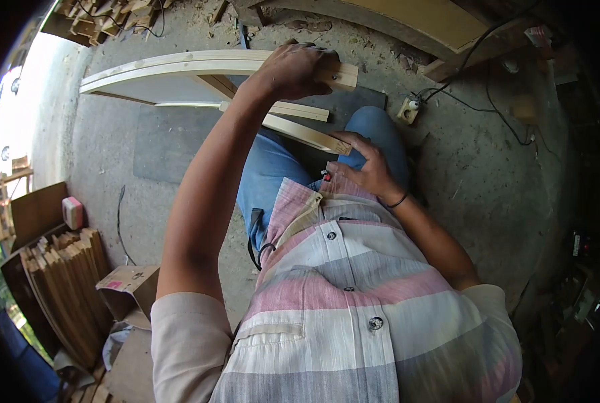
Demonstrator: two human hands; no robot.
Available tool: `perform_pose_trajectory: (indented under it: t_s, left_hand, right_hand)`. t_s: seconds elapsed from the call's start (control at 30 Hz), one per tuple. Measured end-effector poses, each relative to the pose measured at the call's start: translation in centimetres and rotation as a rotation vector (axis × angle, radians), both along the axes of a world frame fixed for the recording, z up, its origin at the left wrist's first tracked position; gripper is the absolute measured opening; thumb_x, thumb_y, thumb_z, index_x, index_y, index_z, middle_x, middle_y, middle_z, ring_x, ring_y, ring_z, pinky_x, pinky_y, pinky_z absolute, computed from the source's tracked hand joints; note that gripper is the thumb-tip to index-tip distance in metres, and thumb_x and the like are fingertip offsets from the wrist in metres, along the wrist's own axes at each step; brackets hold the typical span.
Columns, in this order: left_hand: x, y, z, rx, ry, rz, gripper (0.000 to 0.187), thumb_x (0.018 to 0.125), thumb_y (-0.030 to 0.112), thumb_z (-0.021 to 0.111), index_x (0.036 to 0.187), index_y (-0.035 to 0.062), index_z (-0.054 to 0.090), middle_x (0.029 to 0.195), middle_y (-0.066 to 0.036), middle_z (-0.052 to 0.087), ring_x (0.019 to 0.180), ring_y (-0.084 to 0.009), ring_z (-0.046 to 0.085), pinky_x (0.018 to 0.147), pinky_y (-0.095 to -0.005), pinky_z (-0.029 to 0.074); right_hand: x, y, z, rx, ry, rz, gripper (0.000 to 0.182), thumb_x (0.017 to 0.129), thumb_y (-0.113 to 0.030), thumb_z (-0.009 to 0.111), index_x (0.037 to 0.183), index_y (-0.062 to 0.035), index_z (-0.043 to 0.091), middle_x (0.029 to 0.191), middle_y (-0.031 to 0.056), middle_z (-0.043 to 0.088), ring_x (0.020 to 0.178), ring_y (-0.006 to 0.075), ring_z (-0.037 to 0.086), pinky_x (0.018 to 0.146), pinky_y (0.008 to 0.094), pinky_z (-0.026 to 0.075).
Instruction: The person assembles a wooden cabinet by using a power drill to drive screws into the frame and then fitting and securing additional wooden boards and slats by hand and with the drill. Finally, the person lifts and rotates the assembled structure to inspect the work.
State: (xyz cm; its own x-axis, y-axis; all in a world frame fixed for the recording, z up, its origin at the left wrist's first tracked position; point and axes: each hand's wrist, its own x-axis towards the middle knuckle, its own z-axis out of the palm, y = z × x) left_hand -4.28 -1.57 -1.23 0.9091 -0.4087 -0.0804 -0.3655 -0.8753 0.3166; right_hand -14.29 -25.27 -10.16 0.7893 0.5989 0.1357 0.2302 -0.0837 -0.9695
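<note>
A pale wooden frame [179, 65] with a flat grey-white panel [128, 92] stands tilted in front of my knees. My left hand [296, 70] is closed over its upper rail, close to the rail's right end. Lower down, a pale wooden bar [303, 134] points toward my lap. My right hand [372, 168] holds that bar's end, fingers on the far side and thumb on the near side. Between the two hands another thin wooden bar [303, 111] shows. How the bars join the frame is hidden behind my left forearm.
A dark mat [169, 141] lies on the concrete floor under the frame. To the right sits a socket block [408, 111] with a plug and cables. At left are stacked wooden boards [68, 282], a cardboard box [128, 289] and a pink-white block [72, 212]. Wood scraps [102, 20] lie at the top left.
</note>
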Motion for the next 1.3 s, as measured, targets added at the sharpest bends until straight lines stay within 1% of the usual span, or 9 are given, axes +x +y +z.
perform_pose_trajectory:
  t_s: [0.03,0.13,0.43,0.67,0.73,0.83,1.0,1.17,1.3]
  left_hand:
    - [-0.1,0.0,0.2,-0.002,0.002,-0.004,0.058,0.071,0.039,0.08,0.119,0.0112,0.063,0.108,-0.015,0.069,0.107,-0.0361,0.062,0.101,-0.0444,0.044]
    - [-0.2,-0.1,0.5,0.004,0.003,-0.001,0.056,0.072,0.041,0.08,0.117,0.0106,0.065,0.106,-0.016,0.069,0.105,-0.0365,0.062,0.101,-0.0442,0.044]
    - [0.1,0.4,-0.7,0.003,-0.08,-0.041,0.047,0.075,0.041,0.077,0.11,0.0126,0.067,0.1,-0.015,0.069,0.1,-0.0356,0.064,0.095,-0.0443,0.045]
    - [0.5,0.7,-2.0,-0.047,-0.119,-0.059,0.046,0.074,0.04,0.078,0.108,0.0121,0.067,0.099,-0.016,0.069,0.1,-0.0359,0.064,0.093,-0.0448,0.047]
    - [0.3,0.6,-1.2,-0.036,-0.105,-0.046,0.047,0.073,0.039,0.079,0.109,0.0117,0.067,0.1,-0.016,0.069,0.101,-0.0359,0.064,0.092,-0.0448,0.047]
    - [0.0,0.3,0.0,-0.03,-0.056,-0.038,0.049,0.072,0.038,0.079,0.111,0.0111,0.066,0.101,-0.017,0.069,0.101,-0.0359,0.064,0.093,-0.0448,0.047]
    - [0.6,0.4,-0.4,-0.019,-0.048,-0.065,0.053,0.07,0.036,0.079,0.114,0.0107,0.065,0.104,-0.016,0.069,0.101,-0.0355,0.064,0.092,-0.0439,0.048]
    - [1.5,0.7,0.8,-0.088,0.179,-0.114,0.057,0.067,0.021,0.073,0.121,0.0091,0.061,0.107,-0.015,0.068,0.102,-0.0337,0.064,0.091,-0.0414,0.05]
    - [2.7,1.2,1.0,-0.219,0.343,-0.162,0.061,0.065,0.018,0.07,0.124,0.0085,0.059,0.109,-0.014,0.068,0.102,-0.0329,0.064,0.091,-0.0411,0.05]
  right_hand:
    - [0.0,0.0,-0.2,-0.072,-0.125,-0.04,0.04,0.086,-0.013,0.073,0.123,-0.0018,0.061,0.115,0.0147,0.067,0.108,0.0281,0.064,0.092,0.0355,0.049]
    - [0.3,-0.1,-0.9,-0.11,-0.227,-0.097,0.038,0.083,-0.008,0.073,0.119,-0.0025,0.062,0.112,0.0152,0.067,0.103,0.032,0.065,0.088,0.037,0.051]
    - [0.1,-0.1,-0.2,-0.08,-0.382,-0.145,0.034,0.082,-0.004,0.073,0.114,-0.0043,0.061,0.108,0.0118,0.067,0.097,0.0301,0.066,0.085,0.037,0.052]
    - [0.1,-0.1,-0.5,-0.028,-0.367,-0.161,0.034,0.081,-0.004,0.075,0.111,-0.005,0.059,0.106,0.012,0.066,0.094,0.0284,0.066,0.082,0.0367,0.052]
    - [-0.1,0.1,0.1,-0.078,-0.167,-0.202,0.033,0.082,-0.01,0.076,0.11,-0.0037,0.06,0.104,0.0137,0.068,0.092,0.029,0.068,0.081,0.0362,0.053]
    - [0.9,0.4,-0.9,-0.228,-0.159,-0.126,0.034,0.084,-0.017,0.076,0.11,-0.0009,0.061,0.102,0.0166,0.07,0.092,0.0294,0.07,0.08,0.0352,0.053]
    - [2.7,0.9,-1.8,-0.189,-0.009,-0.064,0.036,0.086,-0.022,0.075,0.111,0.0012,0.064,0.097,0.0192,0.071,0.091,0.0289,0.071,0.078,0.0352,0.054]
    - [4.6,0.9,-0.5,-0.144,-0.076,-0.037,0.035,0.085,-0.021,0.076,0.111,0.0003,0.066,0.094,0.0198,0.071,0.088,0.0288,0.072,0.075,0.0357,0.055]
    - [6.1,0.7,0.1,-0.135,-0.244,-0.009,0.034,0.085,-0.021,0.076,0.112,-0.0027,0.066,0.096,0.0181,0.071,0.086,0.0283,0.072,0.072,0.0341,0.055]
